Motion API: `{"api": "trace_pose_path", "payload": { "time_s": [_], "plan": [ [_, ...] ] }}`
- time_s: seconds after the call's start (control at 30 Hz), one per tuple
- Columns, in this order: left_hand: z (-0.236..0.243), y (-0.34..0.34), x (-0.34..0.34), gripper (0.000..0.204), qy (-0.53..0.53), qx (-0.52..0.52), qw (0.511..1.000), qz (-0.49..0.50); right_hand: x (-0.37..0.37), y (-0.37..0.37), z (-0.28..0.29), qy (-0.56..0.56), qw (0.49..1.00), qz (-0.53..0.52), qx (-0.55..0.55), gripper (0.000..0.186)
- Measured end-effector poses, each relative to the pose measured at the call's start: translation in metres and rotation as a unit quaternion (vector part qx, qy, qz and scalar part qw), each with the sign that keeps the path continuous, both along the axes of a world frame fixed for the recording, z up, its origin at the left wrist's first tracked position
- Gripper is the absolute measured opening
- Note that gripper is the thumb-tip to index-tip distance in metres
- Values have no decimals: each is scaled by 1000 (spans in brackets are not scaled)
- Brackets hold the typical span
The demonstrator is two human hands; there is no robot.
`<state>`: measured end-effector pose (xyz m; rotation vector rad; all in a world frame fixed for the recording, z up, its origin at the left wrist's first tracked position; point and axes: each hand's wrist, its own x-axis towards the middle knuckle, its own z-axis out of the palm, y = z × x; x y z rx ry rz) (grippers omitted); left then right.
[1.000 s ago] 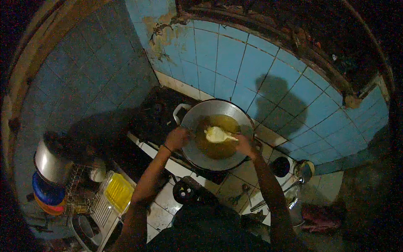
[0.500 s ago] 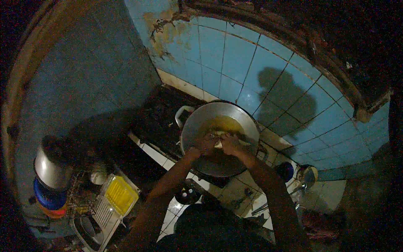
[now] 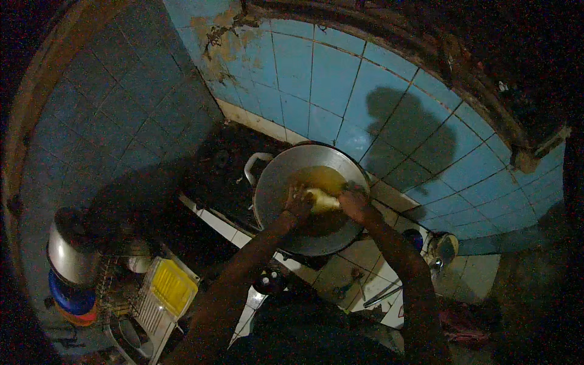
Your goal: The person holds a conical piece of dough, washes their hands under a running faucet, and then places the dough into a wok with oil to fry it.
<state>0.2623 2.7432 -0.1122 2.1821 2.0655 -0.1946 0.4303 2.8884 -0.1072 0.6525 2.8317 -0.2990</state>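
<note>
A wide metal wok [image 3: 275, 173] with a pale loop handle [image 3: 252, 167] holds yellowish liquid [image 3: 328, 175]. Inside it lies a pale, soft-looking lump [image 3: 325, 201], too dim to tell its kind. My left hand [image 3: 296, 205] is at the lump's left end, fingers bent against it. Around the right end, my right hand [image 3: 355, 204] has its fingers closed. Both hands are low inside the wok, and some fingertips are lost in the shadow.
Under the wok is a dark stovetop [image 3: 213, 155] by a blue tiled wall [image 3: 292, 67]. A yellow dish rack tray [image 3: 174, 286], a metal pot [image 3: 73, 249] and a blue bowl [image 3: 70, 287] stand at left. Tongs-like metal rods [image 3: 382, 294] and a mug [image 3: 446, 246] lie right.
My hands have moved apart, the left one leftward and the right one rightward, and more of the pale lump shows between them. The whole view has shifted slightly.
</note>
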Motion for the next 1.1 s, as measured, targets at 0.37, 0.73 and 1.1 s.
{"api": "trace_pose_path", "payload": {
  "time_s": [0.37,0.73,1.1],
  "plan": [
    [-7,-37,-51,35,-26,120,992,-40,-11,1,-38,59,995,-83,-20,25],
    [-10,-25,-48,34,-14,146,989,-34,-8,-45,166,305,938,-157,-40,25],
    [26,-30,-37,30,-18,24,1000,-8,27,-50,160,420,885,-172,-101,23]
  ]
}}
